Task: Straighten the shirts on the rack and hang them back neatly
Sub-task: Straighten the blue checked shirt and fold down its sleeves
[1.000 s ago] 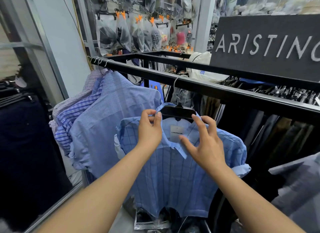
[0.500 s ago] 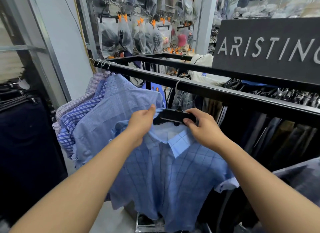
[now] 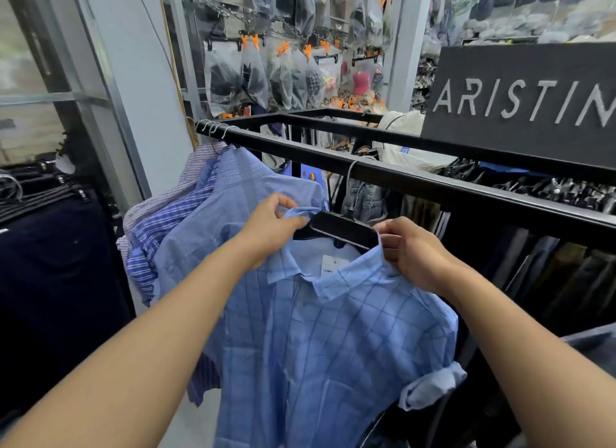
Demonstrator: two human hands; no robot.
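A light blue checked shirt (image 3: 333, 341) hangs on a black hanger (image 3: 343, 231) whose metal hook sits over the black rack rail (image 3: 433, 187). My left hand (image 3: 270, 227) pinches the left side of the shirt's collar beside the hanger. My right hand (image 3: 413, 251) grips the collar and shoulder at the hanger's right end. A white tag (image 3: 331, 266) shows inside the neck. Further left on the rail hang several other blue and striped shirts (image 3: 186, 234), bunched together.
A dark sign (image 3: 520, 104) with silver letters stands on the rack at the right. Dark trousers (image 3: 550, 264) hang behind the rail, more dark garments (image 3: 50, 264) at the left. Bagged goods (image 3: 266, 70) hang on the back wall. A metal door frame (image 3: 100, 90) stands at left.
Both hands went from the collar front up to the hanger ends, and the shirt was pulled toward me. The collar now lies flatter, and the left hand has shifted to pinching the collar edge.
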